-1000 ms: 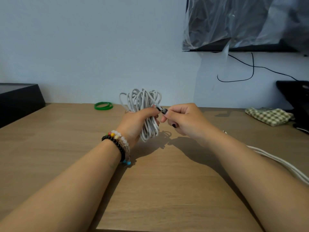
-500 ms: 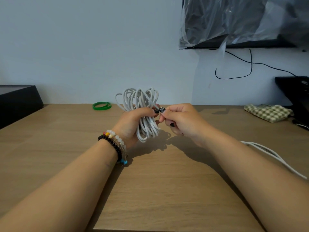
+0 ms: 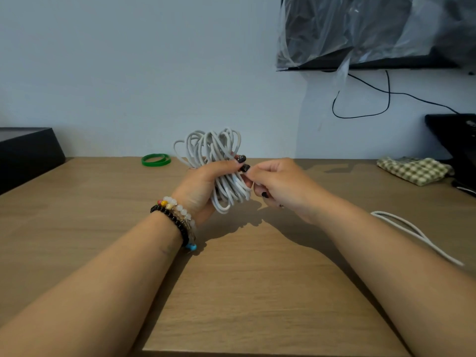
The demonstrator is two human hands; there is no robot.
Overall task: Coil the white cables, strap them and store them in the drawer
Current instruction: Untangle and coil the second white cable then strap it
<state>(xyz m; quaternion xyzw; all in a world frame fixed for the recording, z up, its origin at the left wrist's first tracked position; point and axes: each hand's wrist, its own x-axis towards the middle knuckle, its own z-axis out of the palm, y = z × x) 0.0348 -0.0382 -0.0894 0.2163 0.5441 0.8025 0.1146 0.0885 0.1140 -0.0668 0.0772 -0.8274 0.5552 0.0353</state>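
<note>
White cable coil held upright above wooden table, near centre, loops standing up past fingers. Coil gripped around its middle by left hand. Right hand pressed against coil from right, fingers curled, strand pinched at coil's side. Second white cable laid loose on table at right. Green bands seen at far edge, left of coil. Checked cloth placed far right. Black box at far left.
</note>
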